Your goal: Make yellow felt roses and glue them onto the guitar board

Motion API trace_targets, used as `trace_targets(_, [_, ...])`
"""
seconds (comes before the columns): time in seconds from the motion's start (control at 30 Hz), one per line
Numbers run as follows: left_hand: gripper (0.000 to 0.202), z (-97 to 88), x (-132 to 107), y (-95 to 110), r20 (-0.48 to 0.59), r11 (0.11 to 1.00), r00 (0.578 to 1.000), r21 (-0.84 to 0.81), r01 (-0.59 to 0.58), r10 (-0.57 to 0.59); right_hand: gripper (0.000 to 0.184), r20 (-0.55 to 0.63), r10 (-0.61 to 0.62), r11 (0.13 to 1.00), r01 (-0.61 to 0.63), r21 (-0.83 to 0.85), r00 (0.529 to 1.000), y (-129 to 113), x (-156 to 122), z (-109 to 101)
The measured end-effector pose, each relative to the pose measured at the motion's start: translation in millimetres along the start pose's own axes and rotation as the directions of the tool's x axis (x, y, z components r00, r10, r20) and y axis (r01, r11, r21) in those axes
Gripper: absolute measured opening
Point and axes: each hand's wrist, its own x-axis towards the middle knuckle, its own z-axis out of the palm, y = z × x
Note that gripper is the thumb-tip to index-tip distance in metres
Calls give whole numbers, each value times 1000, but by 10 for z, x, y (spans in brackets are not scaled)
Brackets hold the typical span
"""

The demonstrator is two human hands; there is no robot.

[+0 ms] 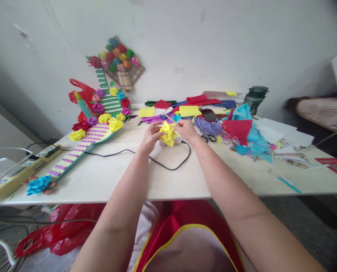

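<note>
The left hand [150, 138] and right hand [187, 130] meet just above the middle of the table [128, 179]. Both are pinched shut on a yellow paper flower [168, 135], the left from its nine o'clock side and the right from three o'clock. A thin stick [170, 118] pokes out at the flower's twelve o'clock. The flower looks feather-light, soft and easily crushed, so I judge its folded centre a safer hold than the petal tips. A black cable [157, 161] loops below the hands at six o'clock. Towards three o'clock lie scissors [208, 138], purple yarn [210, 127] and red paper [238, 129]. At nine o'clock stretches a guitar-shaped paper craft [83, 145] dotted with paper roses. At one o'clock a green bottle [255, 98] stands by the wall.
</note>
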Motion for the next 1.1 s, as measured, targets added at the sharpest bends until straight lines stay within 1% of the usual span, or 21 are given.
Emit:
trace_targets(0.17, [50, -2, 8, 10, -35, 996, 997, -49, 73, -75, 22, 52, -8, 1000, 7, 28, 999, -34, -21, -14])
trace_targets(0.3, [40, -24, 19, -14, -46, 997, 996, -27, 72, -73, 22, 91, -35, 998, 31, 54, 995, -52, -38, -12])
trace_targets(0.57, [27, -4, -7, 24, -118, 994, 987, 16, 111, -109, 22, 154, -76, 995, 66, 69, 985, -72, -61, 1])
trace_targets(0.77, [24, -12, 1, 14, -148, 995, 984, 4, 103, -102, 23, 196, -71, 996, 61, 57, 978, -52, -60, -3])
trace_targets(0.9, [24, -2, -11, 42, -165, 994, 981, 31, 104, -98, 23, 185, -82, 997, 78, 29, 979, -2, -43, 17])
trace_targets(1.03, [25, -3, -20, 65, -177, 995, 981, 40, 88, -80, 36, 162, -126, 992, 128, -1, 979, 31, -22, 28])
trace_targets(1.1, [25, -9, -20, 67, -192, 995, 978, 49, 88, -77, 39, 154, -151, 987, 157, -33, 977, 41, -12, 30])
